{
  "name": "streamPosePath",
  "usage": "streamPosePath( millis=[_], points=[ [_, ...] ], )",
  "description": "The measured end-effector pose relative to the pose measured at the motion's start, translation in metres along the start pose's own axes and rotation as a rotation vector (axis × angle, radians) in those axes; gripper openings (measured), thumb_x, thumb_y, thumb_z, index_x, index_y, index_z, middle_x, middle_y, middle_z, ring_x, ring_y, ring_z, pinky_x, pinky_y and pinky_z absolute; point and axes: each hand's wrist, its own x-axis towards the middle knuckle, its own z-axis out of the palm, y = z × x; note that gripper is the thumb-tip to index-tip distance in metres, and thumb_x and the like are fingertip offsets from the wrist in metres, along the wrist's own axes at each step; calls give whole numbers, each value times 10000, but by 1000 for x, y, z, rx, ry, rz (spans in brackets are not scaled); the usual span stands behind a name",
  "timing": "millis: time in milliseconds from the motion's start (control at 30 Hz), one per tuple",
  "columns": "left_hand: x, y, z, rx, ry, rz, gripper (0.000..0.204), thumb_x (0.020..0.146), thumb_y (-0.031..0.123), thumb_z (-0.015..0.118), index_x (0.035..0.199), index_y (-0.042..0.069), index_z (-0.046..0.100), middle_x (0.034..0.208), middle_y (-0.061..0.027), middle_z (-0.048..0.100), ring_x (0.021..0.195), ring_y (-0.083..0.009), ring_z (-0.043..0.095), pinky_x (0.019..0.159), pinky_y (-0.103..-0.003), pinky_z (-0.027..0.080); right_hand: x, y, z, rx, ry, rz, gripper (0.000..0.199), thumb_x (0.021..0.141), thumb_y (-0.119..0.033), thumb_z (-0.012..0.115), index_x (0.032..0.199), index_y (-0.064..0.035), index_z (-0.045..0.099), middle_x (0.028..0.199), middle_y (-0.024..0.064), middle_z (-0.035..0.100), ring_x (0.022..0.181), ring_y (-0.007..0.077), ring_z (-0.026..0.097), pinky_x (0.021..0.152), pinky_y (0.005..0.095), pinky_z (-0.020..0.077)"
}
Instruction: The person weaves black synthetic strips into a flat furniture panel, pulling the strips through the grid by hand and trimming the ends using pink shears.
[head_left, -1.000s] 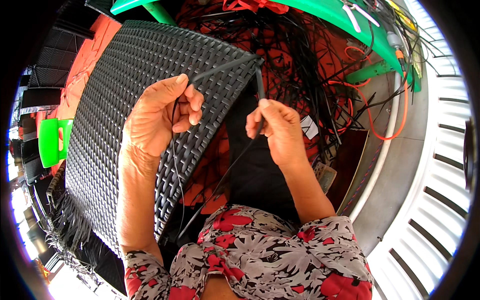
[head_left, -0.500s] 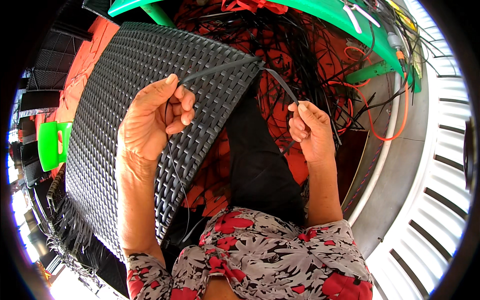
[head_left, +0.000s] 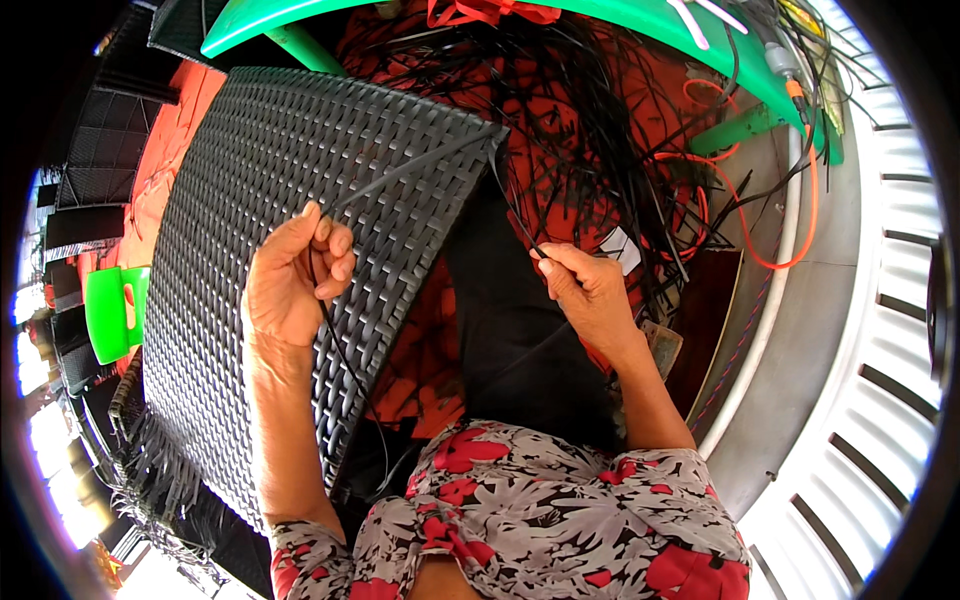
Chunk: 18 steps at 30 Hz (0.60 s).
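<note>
A: Background first: orange-red fabric ground cover [head_left: 450, 340] under everything, curved green plastic bar [head_left: 640, 20] across the top, pale ribbed metal wall [head_left: 880, 380] on the right, tangle of loose black plastic strands [head_left: 590, 130] on the fabric, thin orange cord [head_left: 740, 215] looping through them.

B: Main thing?

A: Large black woven plastic-wicker panel [head_left: 250, 250], tilted, leaning from upper centre down to lower left, frayed strand ends along its bottom edge.

B: Left hand?

A: Left hand [head_left: 290, 285] lies on the panel's right part, fingers curled together, pinching a thin strand against the weave. Flat black weaving strip [head_left: 420, 170] runs from just above that hand up to the panel's top right corner.

B: Right hand?

A: Right hand [head_left: 590, 295] is off the panel, well apart to its right, over a black cloth [head_left: 510, 330]. Thumb and fingers are closed on the same strip, which bends down from the corner into the grip.

B: Anything else?

A: Bright green plastic container [head_left: 110, 310] at far left, beside stacked dark panels [head_left: 85, 200]. Floral red-and-grey sleeves at the bottom.
</note>
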Motion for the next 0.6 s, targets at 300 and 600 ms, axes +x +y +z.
streamPosePath(
  millis=[300,600],
  points=[
    [-18,-10,4,663,214,157,280,891,215,576,677,39,534,596,-43,542,424,-77,467,344,-163,251,0,5,-9,-218,125,-4,162,872,-103,578,979,9,626,839,169,650,689,295,644,589,314,492],
    [-28,-17,8,934,293,136,310,874,236,623,630,62,542,504,26,476,397,-29,377,368,-182,247,20,31,-60,-460,292,-148,194,806,-179,669,910,-15,654,857,144,660,742,279,650,639,320,501]
  ],
)
